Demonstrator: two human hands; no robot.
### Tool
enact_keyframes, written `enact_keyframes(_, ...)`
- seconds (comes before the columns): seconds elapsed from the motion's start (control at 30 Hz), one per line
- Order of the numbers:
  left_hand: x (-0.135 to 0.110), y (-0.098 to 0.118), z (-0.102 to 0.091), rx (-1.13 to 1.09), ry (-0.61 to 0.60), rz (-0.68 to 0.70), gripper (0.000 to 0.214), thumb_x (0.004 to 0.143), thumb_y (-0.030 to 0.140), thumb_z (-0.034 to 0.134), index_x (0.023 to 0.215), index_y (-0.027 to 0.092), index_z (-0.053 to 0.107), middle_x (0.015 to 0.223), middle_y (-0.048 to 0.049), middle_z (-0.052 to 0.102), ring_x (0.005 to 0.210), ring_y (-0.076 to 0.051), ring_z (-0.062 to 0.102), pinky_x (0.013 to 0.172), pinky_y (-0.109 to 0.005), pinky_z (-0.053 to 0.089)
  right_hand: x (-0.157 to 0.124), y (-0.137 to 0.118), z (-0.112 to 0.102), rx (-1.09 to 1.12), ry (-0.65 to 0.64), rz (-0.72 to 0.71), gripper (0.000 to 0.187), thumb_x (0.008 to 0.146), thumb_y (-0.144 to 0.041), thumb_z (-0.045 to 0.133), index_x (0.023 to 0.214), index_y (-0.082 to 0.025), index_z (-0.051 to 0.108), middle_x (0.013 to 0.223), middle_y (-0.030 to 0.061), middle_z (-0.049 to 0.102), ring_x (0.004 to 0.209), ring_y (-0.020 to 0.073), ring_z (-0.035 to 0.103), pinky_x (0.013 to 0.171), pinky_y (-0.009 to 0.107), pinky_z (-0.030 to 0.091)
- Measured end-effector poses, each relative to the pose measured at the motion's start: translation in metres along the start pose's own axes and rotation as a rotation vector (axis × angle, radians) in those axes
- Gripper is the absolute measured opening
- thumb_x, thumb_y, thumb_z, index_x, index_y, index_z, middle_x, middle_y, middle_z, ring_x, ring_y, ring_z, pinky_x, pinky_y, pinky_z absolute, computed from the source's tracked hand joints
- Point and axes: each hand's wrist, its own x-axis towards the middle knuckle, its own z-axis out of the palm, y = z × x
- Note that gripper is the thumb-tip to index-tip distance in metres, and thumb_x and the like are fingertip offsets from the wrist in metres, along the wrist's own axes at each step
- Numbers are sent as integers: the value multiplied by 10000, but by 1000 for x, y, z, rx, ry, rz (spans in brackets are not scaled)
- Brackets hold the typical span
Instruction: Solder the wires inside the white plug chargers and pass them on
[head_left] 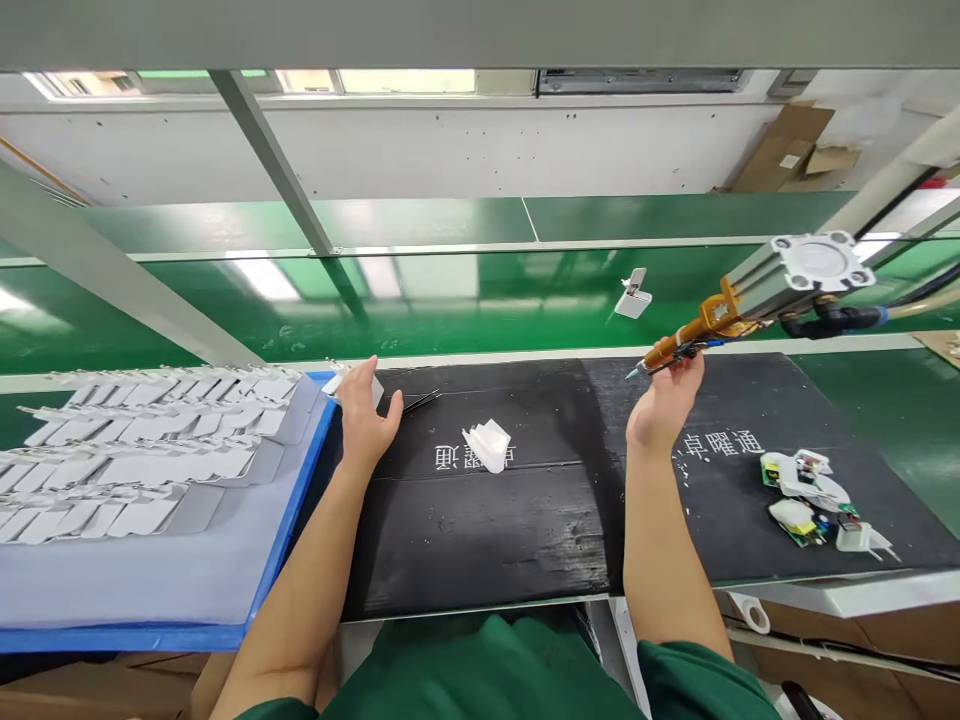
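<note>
My right hand (667, 400) is raised over the black mat (480, 540), fingers wrapped round the lower end of a glue dispensing gun (694, 330) with an orange barrel and a silver cylinder. Its thin tip points down and left. At the blue tray's right edge, my left hand (366, 415) has its thumb spread away from the fingers. Behind those fingers shows a white plastic piece (378, 388); whether they touch it I cannot tell. Dark tweezers (422, 402) lie just right of that hand. A crumpled white tissue (489, 446) rests on the mat between my hands.
Left, a blue-rimmed tray (135, 640) holds rows of white plastic parts (172, 460). Several opened charger pieces with circuit boards (810, 500) lie on the mat's right side. One white charger (634, 297) is on the green belt (450, 300). A slanted metal post (270, 160) stands beyond.
</note>
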Motion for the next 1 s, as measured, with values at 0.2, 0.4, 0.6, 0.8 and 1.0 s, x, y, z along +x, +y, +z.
enact_keyframes(0.2, 1, 18, 0, 87, -53, 103, 430, 914, 327, 518, 1318, 181, 527, 1298, -152, 614, 1305, -322, 518, 1145, -528, 389, -1, 2, -1, 27, -18, 10, 499, 759, -493, 643, 1192, -247, 600, 1212, 57, 637, 1162, 210, 621, 1113, 470, 434)
enact_keyframes(0.4, 32, 63, 16, 33, -149, 182, 412, 911, 321, 535, 1292, 172, 571, 1293, -150, 626, 1318, -319, 482, 1172, -515, 342, -6, -5, 3, 56, 12, 3, 478, 801, -488, 609, 1210, -242, 577, 1180, 58, 633, 1135, 191, 621, 1037, 434, 495)
enact_keyframes(0.6, 77, 136, 115, -127, -450, 115, 629, 838, 356, 692, 1396, 143, 494, 1397, -186, 557, 1332, -322, 490, 1172, -481, 352, -7, -18, 8, 135, 148, 30, 366, 797, -448, 566, 1088, -228, 602, 938, 13, 597, 880, 153, 628, 884, 374, 536)
enact_keyframes(0.8, 97, 229, 218, -355, -683, -169, 981, 791, 430, 770, 1549, 80, 253, 1493, -277, 439, 1440, -364, 403, 1164, -423, 335, -4, -21, 6, 183, 193, 27, 278, 834, -413, 521, 1030, -220, 559, 945, 4, 566, 832, 129, 608, 844, 336, 517)
enact_keyframes(1.0, 115, 270, 274, -525, -626, -348, 1074, 785, 364, 748, 1575, 36, 98, 1519, -382, 337, 1427, -444, 380, 1140, -533, 320, -4, -19, 3, 228, 153, 37, 223, 858, -395, 528, 995, -222, 555, 898, -3, 562, 792, 125, 601, 751, 299, 515)
